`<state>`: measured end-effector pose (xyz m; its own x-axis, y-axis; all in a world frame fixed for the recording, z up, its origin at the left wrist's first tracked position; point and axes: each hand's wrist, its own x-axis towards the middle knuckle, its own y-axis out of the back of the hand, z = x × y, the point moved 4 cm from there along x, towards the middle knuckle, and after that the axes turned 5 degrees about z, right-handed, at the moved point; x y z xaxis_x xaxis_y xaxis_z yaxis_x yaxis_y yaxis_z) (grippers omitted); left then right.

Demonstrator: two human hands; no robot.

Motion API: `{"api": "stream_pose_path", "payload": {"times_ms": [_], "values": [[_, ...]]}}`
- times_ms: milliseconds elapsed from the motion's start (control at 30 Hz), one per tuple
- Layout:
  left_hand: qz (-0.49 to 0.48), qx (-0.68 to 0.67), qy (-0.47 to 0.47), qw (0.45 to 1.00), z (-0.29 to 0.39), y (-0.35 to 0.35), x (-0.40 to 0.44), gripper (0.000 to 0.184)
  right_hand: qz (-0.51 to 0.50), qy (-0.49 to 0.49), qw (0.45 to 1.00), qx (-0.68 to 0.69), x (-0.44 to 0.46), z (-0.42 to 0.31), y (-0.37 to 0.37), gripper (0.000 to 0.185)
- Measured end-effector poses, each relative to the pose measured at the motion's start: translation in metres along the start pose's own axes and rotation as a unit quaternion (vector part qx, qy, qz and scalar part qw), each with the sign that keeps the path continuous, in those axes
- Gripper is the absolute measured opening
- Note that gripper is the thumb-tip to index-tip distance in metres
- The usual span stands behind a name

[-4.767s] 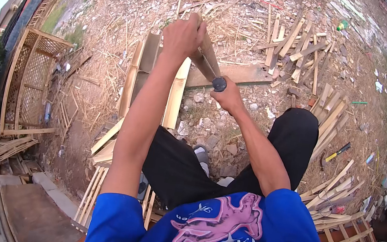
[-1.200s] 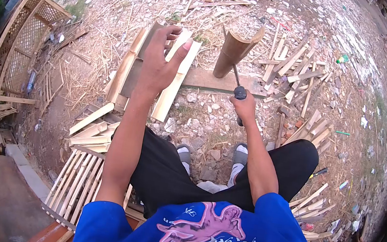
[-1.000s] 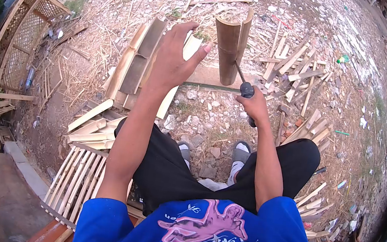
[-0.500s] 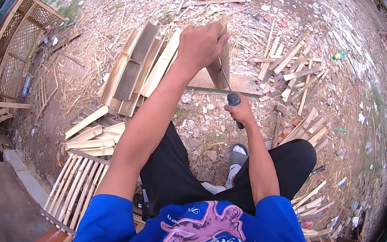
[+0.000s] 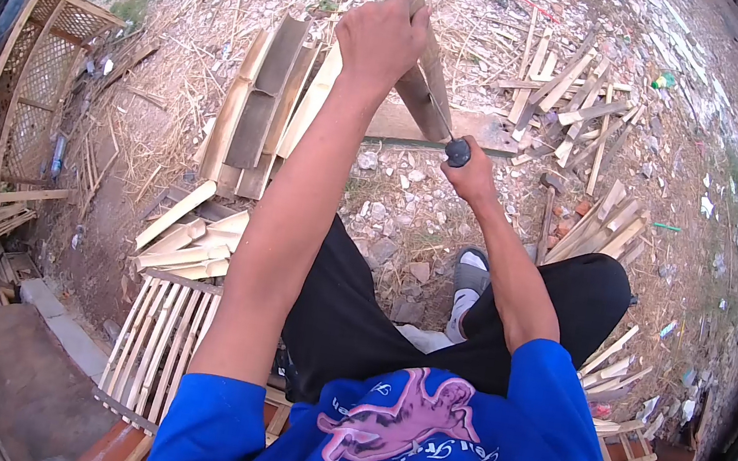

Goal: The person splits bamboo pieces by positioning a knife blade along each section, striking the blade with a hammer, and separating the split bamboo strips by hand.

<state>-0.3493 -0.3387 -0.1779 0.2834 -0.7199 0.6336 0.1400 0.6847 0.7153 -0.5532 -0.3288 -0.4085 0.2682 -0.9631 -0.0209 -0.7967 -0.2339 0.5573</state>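
Note:
My left hand [image 5: 383, 37] is closed around the upper end of a split bamboo piece [image 5: 429, 96], which stands tilted with its lower end on a wooden plank [image 5: 489, 132]. My right hand [image 5: 471, 174] grips the dark handle of a knife [image 5: 458, 153], seen almost end-on. Its thin blade runs up from the handle along the bamboo's right side; whether it is cutting in cannot be made out. Left of the bamboo lie several wide split bamboo lengths [image 5: 266, 101].
Bamboo strips [image 5: 588, 106] are heaped at the right, with a hammer [image 5: 549, 210] nearer me. Shorter pieces [image 5: 191, 237] and a slatted bamboo panel [image 5: 157, 342] lie at my left. A lattice frame [image 5: 33, 85] stands far left. Stones and shavings cover the ground.
Both hands have shifted up in the view, partly because the camera moved. The knife handle has swung from slanting downward to nearly end-on. My left hand keeps its grip on the bamboo.

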Motion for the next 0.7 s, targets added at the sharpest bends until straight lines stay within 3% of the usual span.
{"api": "stream_pose_path", "payload": {"times_ms": [133, 300, 367, 467, 600, 633, 700], "values": [[-0.012, 0.026, 0.018, 0.999, 0.0, 0.002, -0.002, 0.036, 0.01, 0.009, 1.0, -0.015, -0.003, -0.002, -0.003, 0.046], [-0.02, 0.019, 0.031, 0.999, 0.008, 0.0, 0.0, 0.039, 0.005, 0.072, 0.964, -0.258, 0.015, -0.001, 0.037, 0.044], [-0.043, 0.018, 0.011, 0.999, 0.02, -0.001, -0.001, 0.04, -0.013, 0.054, 0.97, -0.235, 0.008, 0.012, 0.049, 0.049], [-0.074, 0.028, 0.04, 0.996, 0.011, 0.003, 0.002, 0.042, -0.019, 0.012, 0.995, -0.095, -0.021, 0.042, 0.037, 0.055], [-0.066, 0.046, 0.071, 0.994, -0.015, 0.003, 0.005, 0.042, -0.06, -0.136, 0.989, -0.008, -0.076, 0.081, 0.009, 0.057], [-0.066, 0.044, 0.067, 0.995, -0.015, 0.002, 0.006, 0.041, -0.018, -0.129, 0.99, -0.057, -0.087, 0.098, 0.002, 0.057], [-0.067, 0.049, 0.066, 0.994, -0.021, 0.004, 0.003, 0.041, -0.061, -0.193, 0.977, -0.071, -0.107, 0.121, -0.006, 0.059]]}}
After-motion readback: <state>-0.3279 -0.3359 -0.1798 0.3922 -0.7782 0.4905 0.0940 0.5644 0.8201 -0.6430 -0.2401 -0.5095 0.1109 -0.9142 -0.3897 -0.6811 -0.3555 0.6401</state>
